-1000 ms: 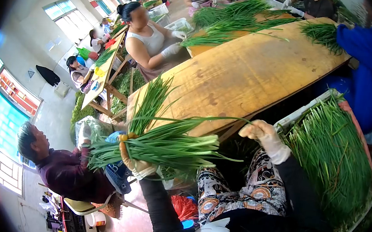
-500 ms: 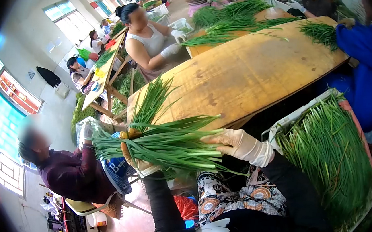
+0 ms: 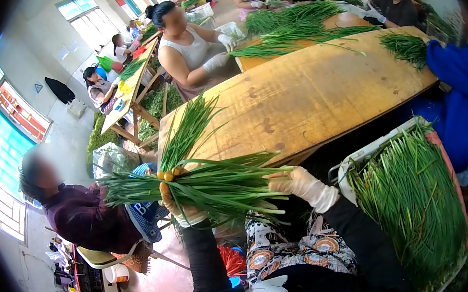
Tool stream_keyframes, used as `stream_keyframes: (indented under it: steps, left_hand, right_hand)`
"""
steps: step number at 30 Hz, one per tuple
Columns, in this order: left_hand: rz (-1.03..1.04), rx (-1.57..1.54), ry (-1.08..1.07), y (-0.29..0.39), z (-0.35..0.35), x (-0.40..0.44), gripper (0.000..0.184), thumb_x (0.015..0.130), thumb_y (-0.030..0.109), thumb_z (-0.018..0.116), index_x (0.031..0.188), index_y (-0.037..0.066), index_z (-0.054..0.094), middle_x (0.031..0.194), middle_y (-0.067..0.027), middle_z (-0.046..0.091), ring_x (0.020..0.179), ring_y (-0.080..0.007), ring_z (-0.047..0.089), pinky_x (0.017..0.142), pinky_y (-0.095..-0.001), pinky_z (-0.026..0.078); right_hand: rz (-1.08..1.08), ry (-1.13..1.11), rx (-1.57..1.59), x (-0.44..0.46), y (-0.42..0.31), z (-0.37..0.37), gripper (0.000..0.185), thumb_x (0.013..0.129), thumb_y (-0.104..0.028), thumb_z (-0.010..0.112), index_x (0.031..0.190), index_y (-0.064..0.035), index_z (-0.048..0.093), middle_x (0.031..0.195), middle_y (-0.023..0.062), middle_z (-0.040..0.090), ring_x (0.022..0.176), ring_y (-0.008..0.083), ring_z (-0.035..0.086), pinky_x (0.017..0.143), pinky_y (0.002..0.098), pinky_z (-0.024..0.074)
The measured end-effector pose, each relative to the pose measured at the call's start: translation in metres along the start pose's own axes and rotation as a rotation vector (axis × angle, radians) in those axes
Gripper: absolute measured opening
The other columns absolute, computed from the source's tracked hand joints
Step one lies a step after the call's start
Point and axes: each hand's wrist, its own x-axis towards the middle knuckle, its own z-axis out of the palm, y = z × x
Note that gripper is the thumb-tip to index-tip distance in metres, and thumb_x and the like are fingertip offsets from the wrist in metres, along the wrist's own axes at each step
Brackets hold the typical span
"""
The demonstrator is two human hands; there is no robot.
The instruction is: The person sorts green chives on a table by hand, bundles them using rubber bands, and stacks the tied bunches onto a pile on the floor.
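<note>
A bunch of garlic chives (image 3: 219, 184) lies across my left hand (image 3: 182, 206), its gloved fingers wrapped round the middle with yellowish fingertips showing on top. The pale stem ends point right, and the leaf tips spread out to the left. My right hand (image 3: 306, 188), in a whitish glove, is at the upper stem ends, fingers pinched together on some of them. Its fingertips are partly hidden by the stems. Just beyond my left hand, a smaller pile of chives (image 3: 187, 130) rests on the near corner of the wooden table (image 3: 300, 102).
A crate (image 3: 351, 157) packed with chives (image 3: 409, 202) stands at my right. Across the table, a person in a white top (image 3: 193, 46) handles chives. A person in blue (image 3: 464, 95) sits at the right, another in dark red (image 3: 92, 217) at the left.
The bunch and my left hand have dropped slightly. My right hand has moved a little to the left relative to my lap, staying at the stem ends. The view has shifted slightly.
</note>
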Motion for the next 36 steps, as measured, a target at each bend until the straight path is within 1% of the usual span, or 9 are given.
stream_keyframes:
  steps: [3, 9, 14, 18, 21, 22, 25, 29, 36]
  left_hand:
    - [-0.002, 0.028, -0.022, -0.003, 0.0, -0.002, 0.026, 0.082, 0.024, 0.054, 0.104, 0.009, 0.058, 0.097, -0.0082, 0.06, 0.094, -0.0194, 0.054, 0.088, -0.0434, 0.039]
    - [-0.021, 0.127, -0.084, 0.001, 0.022, -0.015, 0.024, 0.081, 0.015, 0.055, 0.104, 0.013, 0.047, 0.093, 0.0009, 0.051, 0.1, -0.0186, 0.047, 0.097, -0.0541, 0.028]
    - [-0.086, -0.046, 0.067, -0.001, 0.026, -0.019, 0.023, 0.081, 0.018, 0.056, 0.103, 0.011, 0.054, 0.096, -0.0017, 0.057, 0.095, -0.0177, 0.049, 0.093, -0.0487, 0.034]
    - [0.067, 0.07, 0.009, -0.009, 0.022, -0.023, 0.024, 0.082, 0.016, 0.055, 0.105, 0.009, 0.055, 0.095, -0.0048, 0.058, 0.092, -0.0213, 0.051, 0.086, -0.0392, 0.042]
    - [0.027, 0.018, 0.003, -0.004, 0.024, -0.023, 0.023, 0.08, 0.016, 0.056, 0.102, 0.01, 0.055, 0.094, -0.0033, 0.059, 0.093, -0.0193, 0.051, 0.091, -0.0434, 0.038]
    - [0.01, -0.051, 0.078, -0.001, 0.03, -0.028, 0.023, 0.08, 0.017, 0.056, 0.102, 0.011, 0.054, 0.094, -0.0022, 0.058, 0.093, -0.018, 0.051, 0.095, -0.048, 0.034]
    - [-0.012, 0.026, -0.028, 0.005, 0.036, -0.027, 0.021, 0.081, 0.016, 0.055, 0.101, 0.012, 0.049, 0.086, 0.0007, 0.052, 0.091, -0.0171, 0.051, 0.097, -0.0547, 0.027]
    - [-0.13, -0.073, -0.198, 0.004, 0.047, -0.026, 0.018, 0.082, 0.015, 0.054, 0.098, 0.012, 0.046, 0.085, -0.0001, 0.05, 0.089, -0.0171, 0.052, 0.096, -0.0541, 0.029]
    - [-0.053, -0.037, -0.004, 0.002, 0.049, -0.025, 0.02, 0.082, 0.014, 0.053, 0.101, 0.011, 0.049, 0.089, -0.0006, 0.054, 0.088, -0.0161, 0.054, 0.096, -0.0526, 0.031]
  right_hand:
    - [0.004, 0.197, -0.209, 0.01, 0.012, 0.008, 0.044, 0.065, -0.019, 0.076, 0.1, 0.0, 0.057, 0.091, 0.006, 0.061, 0.083, 0.0101, 0.055, 0.076, 0.022, 0.0431]
    - [-0.228, 0.292, 0.24, 0.011, 0.022, -0.001, 0.029, 0.067, 0.004, 0.068, 0.093, -0.0014, 0.057, 0.092, 0.0061, 0.062, 0.083, 0.0126, 0.058, 0.075, 0.0252, 0.0476]
    - [-0.587, 0.316, 0.124, 0.007, 0.015, 0.021, 0.032, 0.07, -0.003, 0.068, 0.1, -0.0044, 0.057, 0.103, 0.0065, 0.06, 0.083, 0.0108, 0.058, 0.076, 0.0247, 0.0475]
    - [-0.35, 0.302, 0.164, 0.004, 0.01, 0.013, 0.036, 0.07, 0.001, 0.066, 0.104, -0.0059, 0.056, 0.107, 0.0068, 0.058, 0.092, 0.0092, 0.055, 0.08, 0.0229, 0.0467]
    - [-0.428, 0.17, -0.142, 0.0, 0.012, 0.013, 0.043, 0.069, 0.002, 0.066, 0.11, -0.0047, 0.054, 0.109, 0.0041, 0.056, 0.089, 0.0072, 0.054, 0.079, 0.0223, 0.0464]
    - [-0.201, 0.113, -0.059, -0.008, 0.01, 0.011, 0.046, 0.069, 0.0, 0.068, 0.112, -0.0035, 0.053, 0.112, 0.0041, 0.055, 0.091, 0.0078, 0.054, 0.079, 0.0216, 0.0451]
    - [-0.109, -0.146, -0.226, -0.015, 0.009, -0.001, 0.041, 0.07, -0.004, 0.069, 0.108, -0.0045, 0.055, 0.109, 0.0023, 0.057, 0.091, 0.0086, 0.053, 0.081, 0.0221, 0.0428]
    - [-0.392, -0.086, -0.583, -0.02, 0.013, -0.013, 0.032, 0.072, -0.005, 0.067, 0.103, -0.0041, 0.058, 0.097, 0.0024, 0.061, 0.088, 0.0083, 0.054, 0.077, 0.0229, 0.0427]
    - [-0.248, 0.072, -0.057, -0.022, 0.02, 0.001, 0.014, 0.072, -0.007, 0.067, 0.083, -0.003, 0.06, 0.086, 0.0053, 0.063, 0.081, 0.0106, 0.057, 0.074, 0.024, 0.0443]
